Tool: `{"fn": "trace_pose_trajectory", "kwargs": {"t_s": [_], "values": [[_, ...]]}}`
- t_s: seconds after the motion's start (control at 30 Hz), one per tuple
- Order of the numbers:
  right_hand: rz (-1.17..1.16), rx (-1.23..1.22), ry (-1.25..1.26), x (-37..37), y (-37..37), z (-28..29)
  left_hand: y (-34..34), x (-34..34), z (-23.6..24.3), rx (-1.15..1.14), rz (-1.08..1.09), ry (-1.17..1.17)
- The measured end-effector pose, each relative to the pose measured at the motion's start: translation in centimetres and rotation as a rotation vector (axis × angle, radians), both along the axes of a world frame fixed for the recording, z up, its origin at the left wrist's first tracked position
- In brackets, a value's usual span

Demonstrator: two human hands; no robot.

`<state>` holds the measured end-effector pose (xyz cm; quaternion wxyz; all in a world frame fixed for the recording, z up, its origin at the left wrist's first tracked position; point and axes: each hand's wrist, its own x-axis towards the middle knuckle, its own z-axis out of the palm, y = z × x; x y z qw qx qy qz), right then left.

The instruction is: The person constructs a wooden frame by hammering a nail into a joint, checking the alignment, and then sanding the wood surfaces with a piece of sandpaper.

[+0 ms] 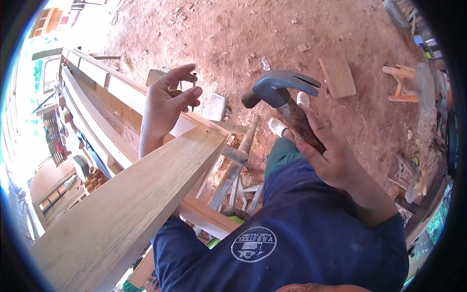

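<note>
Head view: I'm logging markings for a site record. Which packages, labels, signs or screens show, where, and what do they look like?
Round printed emblem: on the person's dark blue shirt, bottom centre; white circle outline with a small white picture inside.
No packages, signs or screens can be made out.

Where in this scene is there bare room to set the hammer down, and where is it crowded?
Free: the plank's broad top face below the left hand, and the dirt floor beyond the hammer. Crowded: under the plank, among the sawhorse legs, and the scrap wood at right.
</note>
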<state>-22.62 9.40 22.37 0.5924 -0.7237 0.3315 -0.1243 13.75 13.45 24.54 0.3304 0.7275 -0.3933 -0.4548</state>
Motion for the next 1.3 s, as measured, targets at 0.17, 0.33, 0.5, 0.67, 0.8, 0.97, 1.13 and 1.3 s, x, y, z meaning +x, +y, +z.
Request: {"fn": "trace_pose_trajectory", "kwargs": {"t_s": [0.17, 0.33, 0.5, 0.67, 0.8, 0.97, 1.13, 1.3], "values": [[0.058, -0.035, 0.042, 4.5, -1.1, 1.8, -0.4, -1.7, 0.5, -0.044, 0.085, 0.238], [0.007, -0.442, -0.25, 11.3, -2.0, -0.9, -0.1, -1.4, -0.7, 0.069, 0.117, 0.515], [0.064, -0.579, -0.254, 14.1, -3.1, -1.4, -0.2, -1.5, -1.4, 0.052, 0.18, 0.73], [0.068, -0.541, -0.303, 14.8, -3.6, -1.5, 0.4, -0.4, -1.6, 0.085, 0.061, 0.488], [0.002, -0.42, -0.43, 15.5, -3.9, -1.7, 0.5, -0.4, -0.6, -0.142, -0.223, -0.054], [-0.019, -0.235, -0.487, 15.5, -4.3, -1.7, 0.4, -0.9, 0.7, -0.117, -0.362, -0.06], [-0.032, -0.236, -0.444, 12.9, -4.4, -0.4, 0.4, -1.0, 1.1, -0.076, -0.374, -0.004], [-0.033, -0.327, -0.292, 7.2, -3.3, -1.9, 1.2, -0.1, 0.7, -0.11, -0.27, 0.133]]}}
